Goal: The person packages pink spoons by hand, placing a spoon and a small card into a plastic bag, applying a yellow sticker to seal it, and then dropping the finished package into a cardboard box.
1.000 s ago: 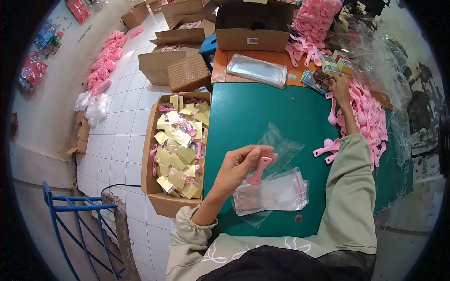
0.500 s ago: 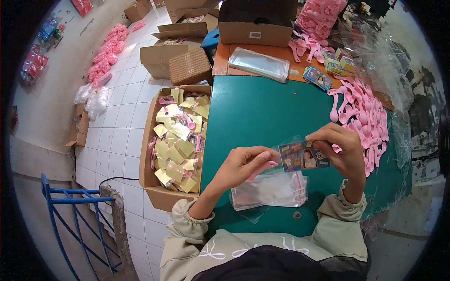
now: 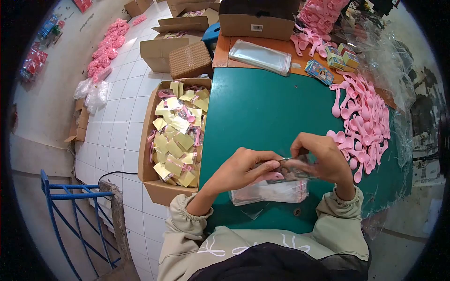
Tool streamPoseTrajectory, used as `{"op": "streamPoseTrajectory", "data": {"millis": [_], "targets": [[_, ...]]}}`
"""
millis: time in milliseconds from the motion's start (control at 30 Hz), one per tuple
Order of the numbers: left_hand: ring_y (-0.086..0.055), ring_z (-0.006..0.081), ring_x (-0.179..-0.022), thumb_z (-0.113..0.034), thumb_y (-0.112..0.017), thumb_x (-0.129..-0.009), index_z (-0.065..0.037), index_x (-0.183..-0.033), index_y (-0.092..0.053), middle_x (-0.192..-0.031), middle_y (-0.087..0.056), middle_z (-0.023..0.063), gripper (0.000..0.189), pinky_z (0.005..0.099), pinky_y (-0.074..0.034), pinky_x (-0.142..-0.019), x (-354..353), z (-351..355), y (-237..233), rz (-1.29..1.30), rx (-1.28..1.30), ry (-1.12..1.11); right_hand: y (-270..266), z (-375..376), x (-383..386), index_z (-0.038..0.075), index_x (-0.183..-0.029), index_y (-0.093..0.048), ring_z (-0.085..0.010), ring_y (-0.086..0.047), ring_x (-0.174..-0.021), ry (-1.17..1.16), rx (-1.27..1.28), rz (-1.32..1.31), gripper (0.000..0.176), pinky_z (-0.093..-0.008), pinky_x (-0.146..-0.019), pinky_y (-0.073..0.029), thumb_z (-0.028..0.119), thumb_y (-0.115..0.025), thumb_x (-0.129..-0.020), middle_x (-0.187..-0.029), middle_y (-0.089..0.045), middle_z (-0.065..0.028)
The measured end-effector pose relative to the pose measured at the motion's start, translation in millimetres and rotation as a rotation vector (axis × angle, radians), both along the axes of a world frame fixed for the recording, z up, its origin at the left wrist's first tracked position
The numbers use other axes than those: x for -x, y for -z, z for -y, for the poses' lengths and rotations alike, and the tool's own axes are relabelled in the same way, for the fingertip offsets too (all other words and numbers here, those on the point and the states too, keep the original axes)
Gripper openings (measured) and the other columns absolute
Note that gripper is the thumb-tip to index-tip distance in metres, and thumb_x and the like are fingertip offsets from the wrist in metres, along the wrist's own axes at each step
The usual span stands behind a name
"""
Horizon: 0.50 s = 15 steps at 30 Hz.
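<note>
My left hand [image 3: 243, 169] and right hand [image 3: 324, 160] are close together, both pinched on one clear bag [image 3: 294, 169] with a card inside (a pink handle [image 3: 273, 177] peeks under my left fingers). I hold it just above the stack of bags [image 3: 269, 193] on the green surface [image 3: 262, 112]. Pink spoons [image 3: 363, 126] lie right of the stack.

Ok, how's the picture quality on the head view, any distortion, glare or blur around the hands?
Head view: strong fisheye, black corners, green table edges bowed; head view: soft even light, faint shadows; head view: sheen on the clear bag pinched between left hand and right hand muddies its contents.
</note>
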State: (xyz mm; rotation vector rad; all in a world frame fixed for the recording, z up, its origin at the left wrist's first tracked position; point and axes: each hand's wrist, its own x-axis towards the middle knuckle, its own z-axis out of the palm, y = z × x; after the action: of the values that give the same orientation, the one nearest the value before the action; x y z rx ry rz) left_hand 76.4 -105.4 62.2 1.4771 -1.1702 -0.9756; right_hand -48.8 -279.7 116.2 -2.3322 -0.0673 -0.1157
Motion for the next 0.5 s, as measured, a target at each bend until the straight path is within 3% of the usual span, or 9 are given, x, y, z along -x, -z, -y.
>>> {"op": "streamPoseTrajectory", "data": {"millis": [133,233,333,433,500], "targets": [[-0.062,0.0232,-0.057,-0.020,-0.056,-0.090,-0.007,-0.110,-0.059,-0.075,-0.066,0.0149,0.024,0.0295,-0.046,-0.056,-0.6,-1.1,-5.0,0.013,-0.074,-0.047,1.3,6.6,-6.5,0.002,-0.090,-0.057,-0.0255,-0.060,-0.068,-0.115,-0.059,-0.082,0.025,-0.0329,-0.061,-0.047,0.017,-0.071,-0.076,-0.080,-0.059,-0.0117],[-0.063,0.0220,-0.058,-0.021,-0.056,-0.090,-0.009,-0.118,-0.053,-0.074,-0.067,0.0157,0.031,0.0293,-0.046,-0.055,0.1,-2.8,-0.8,0.035,0.032,-0.117,12.2,19.2,-4.8,0.001,-0.091,-0.060,-0.0239,-0.061,-0.068,-0.192,-0.088,-0.062,0.026,-0.0336,-0.063,-0.048,0.019,-0.071,-0.076,-0.081,-0.062,-0.0132],[-0.064,0.0211,-0.058,-0.023,-0.057,-0.090,-0.008,-0.120,-0.050,-0.075,-0.067,0.0153,0.035,0.0285,-0.046,-0.055,2.2,-0.8,7.9,0.057,0.044,-0.146,19.7,19.8,-5.8,0.001,-0.090,-0.062,-0.0238,-0.061,-0.065,-0.134,-0.089,-0.145,0.025,-0.0329,-0.062,-0.048,0.017,-0.072,-0.073,-0.079,-0.064,-0.0142],[-0.063,0.0100,-0.070,-0.019,-0.061,-0.088,-0.006,-0.125,-0.048,-0.086,-0.069,0.0102,0.042,0.0230,-0.048,-0.062,-9.1,-3.3,11.2,-0.015,-0.085,-0.068,22.0,20.6,-8.6,-0.001,-0.079,-0.060,-0.0172,-0.059,-0.059,0.010,-0.103,-0.212,0.021,-0.0307,-0.057,-0.046,0.015,-0.073,-0.073,-0.067,-0.061,-0.0100],[-0.062,0.0102,-0.077,-0.019,-0.063,-0.086,-0.005,-0.127,-0.046,-0.092,-0.068,0.0084,0.046,0.0230,-0.049,-0.065,-23.9,-9.4,28.6,-0.068,0.014,-0.008,21.7,28.3,-9.5,0.000,-0.074,-0.056,-0.0115,-0.056,-0.058,0.132,-0.281,-0.290,0.022,-0.0287,-0.054,-0.044,0.014,-0.073,-0.073,-0.065,-0.059,-0.0056]]}}
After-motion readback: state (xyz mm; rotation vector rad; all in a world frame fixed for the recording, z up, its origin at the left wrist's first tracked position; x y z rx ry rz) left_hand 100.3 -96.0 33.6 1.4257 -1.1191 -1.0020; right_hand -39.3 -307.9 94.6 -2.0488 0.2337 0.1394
